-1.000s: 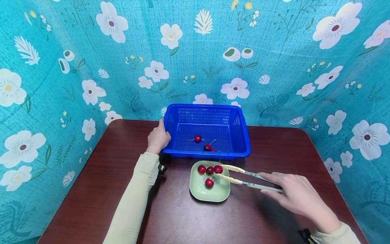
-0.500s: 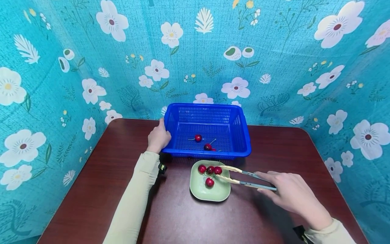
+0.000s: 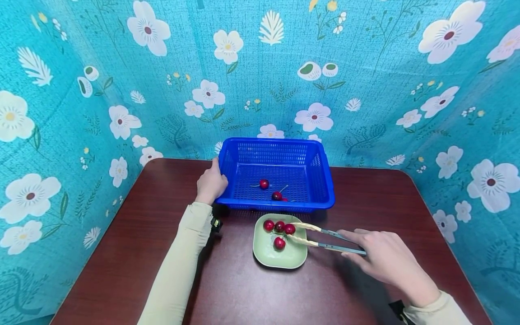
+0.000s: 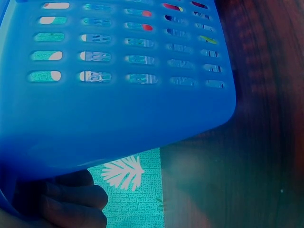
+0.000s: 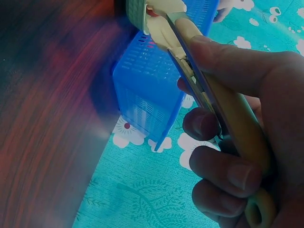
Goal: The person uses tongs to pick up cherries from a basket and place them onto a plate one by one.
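My left hand (image 3: 212, 183) grips the left rim of a blue plastic basket (image 3: 276, 205); the left wrist view shows its fingers (image 4: 78, 202) curled beneath the rim. Inside the basket lie a few red cherries (image 3: 264, 184) with stems. In my right hand (image 3: 390, 257) is a pair of tongs (image 3: 341, 241) with cream-coloured tips, and the right wrist view shows the fingers wrapped round the tongs' handle (image 5: 237, 123). Over a small green plate (image 3: 280, 262), the tong tips stand on either side of the rightmost cherry (image 3: 290, 229). Several cherries lie on that plate.
The plate stands just in front of the basket on a dark brown wooden table (image 3: 239, 293). A turquoise floral cloth (image 3: 260, 90) hangs behind the table and along both sides.
My right hand and the tongs have moved slightly left, and the rightmost cherry has shifted a little left and nearer me. My left hand and the basket stay put.
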A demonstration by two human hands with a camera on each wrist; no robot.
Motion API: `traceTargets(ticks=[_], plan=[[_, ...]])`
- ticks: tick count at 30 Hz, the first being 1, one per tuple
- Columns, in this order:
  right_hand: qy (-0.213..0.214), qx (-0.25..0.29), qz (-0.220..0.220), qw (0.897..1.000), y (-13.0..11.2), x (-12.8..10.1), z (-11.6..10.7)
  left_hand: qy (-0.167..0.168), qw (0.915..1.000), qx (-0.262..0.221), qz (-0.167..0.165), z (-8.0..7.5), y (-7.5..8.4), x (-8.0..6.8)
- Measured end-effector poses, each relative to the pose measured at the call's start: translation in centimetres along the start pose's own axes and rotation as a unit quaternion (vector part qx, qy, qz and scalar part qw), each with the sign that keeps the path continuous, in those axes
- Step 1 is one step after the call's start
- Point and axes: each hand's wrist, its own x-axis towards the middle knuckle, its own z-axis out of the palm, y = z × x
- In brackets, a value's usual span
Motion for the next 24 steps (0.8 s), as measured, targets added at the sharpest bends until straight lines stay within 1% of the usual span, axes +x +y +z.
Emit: traceTargets(ticks=[17, 24], plan=[[-0.008, 0.014, 0.01, 1.0, 0.07, -0.26, 0.06, 0.001, 1.0, -0.002, 0.002, -0.07, 0.1, -0.23], [0.002, 0.012, 0.003, 1.0, 0.38, -0.5, -0.09, 0.007, 1.0, 0.0, 0.006, -0.11, 0.03, -0.22]])
